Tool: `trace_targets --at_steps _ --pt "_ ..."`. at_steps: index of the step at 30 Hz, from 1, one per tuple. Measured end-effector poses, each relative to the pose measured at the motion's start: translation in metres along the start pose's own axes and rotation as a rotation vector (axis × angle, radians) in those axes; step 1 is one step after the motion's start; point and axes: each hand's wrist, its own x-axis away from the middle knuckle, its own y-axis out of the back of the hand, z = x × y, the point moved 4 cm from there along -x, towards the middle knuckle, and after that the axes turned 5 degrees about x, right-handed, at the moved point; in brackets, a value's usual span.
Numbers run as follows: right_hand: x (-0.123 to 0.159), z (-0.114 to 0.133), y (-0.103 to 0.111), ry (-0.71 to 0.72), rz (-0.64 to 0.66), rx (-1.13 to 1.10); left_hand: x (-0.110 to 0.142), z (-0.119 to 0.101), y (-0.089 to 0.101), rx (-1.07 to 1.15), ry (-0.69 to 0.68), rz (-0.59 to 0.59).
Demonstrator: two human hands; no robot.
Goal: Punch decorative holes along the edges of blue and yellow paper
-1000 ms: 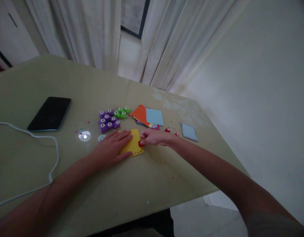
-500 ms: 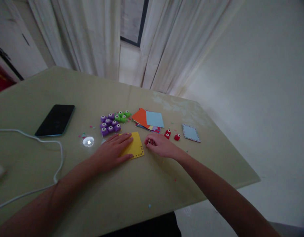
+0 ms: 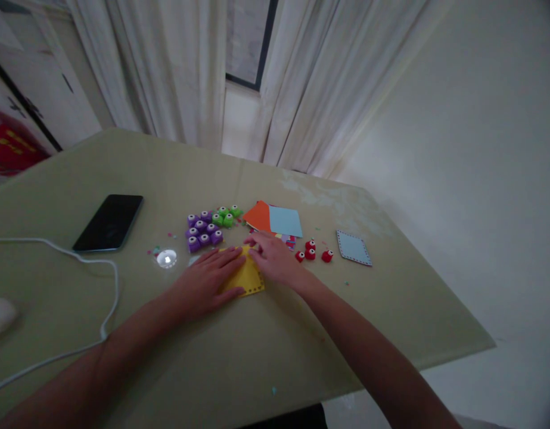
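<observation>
While a dark tablet (image 3: 108, 223) lies well apart at far left, the left hand (image 3: 208, 277) rests flat, fingers slightly spread, over the left part of the yellow card (image 3: 248, 277). Its bare part shows between the hands. The right hand (image 3: 277, 257) bends its fingers at the upper right edge; whether they grip anything, I cannot tell. Farther right sit red punches (image 3: 310, 254), then a light-blue card (image 3: 354, 247).

Table (image 3: 221, 375) with yellow card (image 3: 251, 278), tablet (image 3: 109, 223)

Nothing legible (yellow marks (image 3: 11, 143) on red: too blurry).
</observation>
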Motion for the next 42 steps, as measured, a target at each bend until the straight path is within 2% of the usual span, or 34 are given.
trace_targets --at_steps 4,6,8,11,14,17,20,23,27,33,42 --pt "-0.047 0.032 -0.026 0.193 -0.082 -0.086 0.0 -0.004 0.008 0.037 -0.033 -0.022" --pt "-0.06 0.035 -0.033 0.214 -0.077 -0.064 0.0 -0.005 0.012 0.042 -0.03 -0.019" --pt "-0.062 0.029 -0.033 0.173 -0.077 -0.011 0.0 -0.006 0.013 0.045 -0.023 0.002" --pt "-0.041 0.007 -0.022 0.006 -0.115 0.14 0.0 -0.005 0.011 0.041 0.001 0.035" --pt "-0.001 -0.018 -0.011 -0.235 -0.107 0.305 0.002 0.0 0.007 0.027 0.025 0.047" --pt "0.039 -0.039 -0.006 -0.398 -0.095 0.277 0.004 0.004 0.003 0.011 0.04 0.036" --pt "0.061 -0.051 -0.007 -0.348 -0.105 0.031 0.005 0.005 0.001 -0.004 0.054 0.008" --pt "0.066 -0.059 -0.008 -0.259 -0.099 -0.124 0.005 0.004 0.0 -0.016 0.058 0.002" --pt "0.065 -0.06 -0.007 -0.196 -0.075 -0.122 0.006 0.004 0.0 -0.035 0.056 -0.013" --pt "0.072 -0.061 -0.005 -0.196 -0.022 -0.144 0.008 0.002 0.001 -0.033 0.039 -0.043" --pt "0.07 -0.063 -0.002 -0.211 -0.038 -0.118 0.01 -0.001 0.0 -0.025 0.016 -0.069"
